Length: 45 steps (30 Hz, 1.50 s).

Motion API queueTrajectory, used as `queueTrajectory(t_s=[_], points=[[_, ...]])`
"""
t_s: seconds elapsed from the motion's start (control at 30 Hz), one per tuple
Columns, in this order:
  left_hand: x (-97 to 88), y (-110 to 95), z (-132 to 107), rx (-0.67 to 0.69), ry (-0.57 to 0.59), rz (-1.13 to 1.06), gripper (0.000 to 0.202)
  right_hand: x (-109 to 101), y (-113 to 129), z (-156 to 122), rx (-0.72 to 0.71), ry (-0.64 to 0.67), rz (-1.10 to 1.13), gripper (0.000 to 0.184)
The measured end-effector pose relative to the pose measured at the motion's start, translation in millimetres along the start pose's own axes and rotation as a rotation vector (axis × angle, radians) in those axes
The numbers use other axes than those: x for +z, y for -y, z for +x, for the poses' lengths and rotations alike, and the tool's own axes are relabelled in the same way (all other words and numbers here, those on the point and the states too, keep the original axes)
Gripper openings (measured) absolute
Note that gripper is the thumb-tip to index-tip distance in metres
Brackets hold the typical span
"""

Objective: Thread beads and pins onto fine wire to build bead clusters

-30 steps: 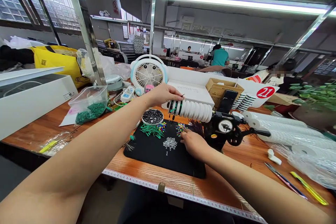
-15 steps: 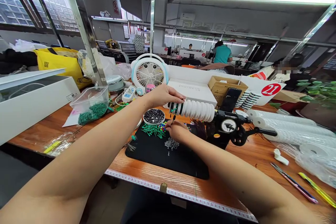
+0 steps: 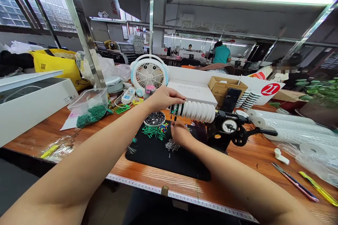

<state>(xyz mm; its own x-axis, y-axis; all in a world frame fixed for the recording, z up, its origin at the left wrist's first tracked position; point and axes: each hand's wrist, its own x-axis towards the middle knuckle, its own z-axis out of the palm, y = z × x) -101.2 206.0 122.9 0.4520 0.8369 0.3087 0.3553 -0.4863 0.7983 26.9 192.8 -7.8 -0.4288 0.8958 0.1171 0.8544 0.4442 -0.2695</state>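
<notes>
My left hand [image 3: 169, 97] is closed, its fingertips pressed together at the top of the left end of a white ribbed spool [image 3: 199, 111]; what they pinch is hidden. Green and black bands show around that end of the spool. Just below, my right hand [image 3: 181, 133] pinches a thin dark cord [image 3: 175, 119] hanging from the spool. The spool sits sideways on a black hand-cranked winder [image 3: 229, 124]. Under my hands, a black mat [image 3: 163, 163] bears green tubes [image 3: 153, 132], coloured beads [image 3: 164, 127] and small metal pieces [image 3: 172, 145]. A round dish [image 3: 155, 119] holds dark pieces.
A white fan [image 3: 149, 75] and a white box [image 3: 194, 90] stand behind. To the left is a plastic container [image 3: 89, 107] with green material. Wrapped white rolls [image 3: 287, 123], scissors [image 3: 294, 182] and a yellow cutter [image 3: 317, 188] lie right. Other people are in the background.
My right hand has shifted slightly right under the spool's end, still pinching the cord. My left hand stays at the spool's end. The whole view has shifted slightly.
</notes>
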Motion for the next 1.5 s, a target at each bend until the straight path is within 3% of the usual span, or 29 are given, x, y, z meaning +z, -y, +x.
queueTrajectory(t_s=[0.1, 0.2, 0.3, 0.4, 0.53, 0.67, 0.93, 1.2, 1.27, 1.4, 1.5], points=[[2.8, 1, -1, 0.025, -0.024, -0.017, 0.018, -7, -7, -23, 0.040, -0.075, 0.083, 0.013], [2.4, 1, -2, 0.044, -0.002, -0.005, 0.015, -27, -8, -56, -0.014, -0.111, 0.163, 0.008], [0.2, 2, -2, 0.080, 0.031, 0.036, 0.015, -63, -6, -76, -0.159, -0.339, 0.373, 0.008], [-1.7, 4, -2, 0.116, 0.045, 0.070, 0.015, -103, -7, -66, -0.149, -0.542, 0.495, 0.009], [-2.6, 3, -3, 0.139, 0.055, 0.092, 0.016, -132, -11, -32, -0.142, -0.499, 0.462, 0.007], [-2.6, 3, -3, 0.148, 0.062, 0.094, 0.018, -132, -10, -19, -0.103, -0.466, 0.464, 0.007], [-1.6, 2, -4, 0.120, 0.062, 0.069, 0.019, -127, -5, -21, -0.086, -0.505, 0.444, 0.006], [-3.1, -1, -6, 0.114, 0.083, 0.078, 0.017, -128, -3, -24, -0.170, -0.416, 0.428, 0.006], [-2.8, -1, -9, 0.143, 0.093, 0.093, 0.026, -129, -3, -25, -0.206, -0.400, 0.412, 0.008], [0.0, 1, -15, 0.180, 0.090, 0.132, 0.072, -130, -2, -25, -0.195, -0.363, 0.378, 0.009], [-0.8, 0, -12, 0.168, 0.109, 0.195, 0.083, -130, -1, -19, -0.197, -0.370, 0.362, 0.009]])
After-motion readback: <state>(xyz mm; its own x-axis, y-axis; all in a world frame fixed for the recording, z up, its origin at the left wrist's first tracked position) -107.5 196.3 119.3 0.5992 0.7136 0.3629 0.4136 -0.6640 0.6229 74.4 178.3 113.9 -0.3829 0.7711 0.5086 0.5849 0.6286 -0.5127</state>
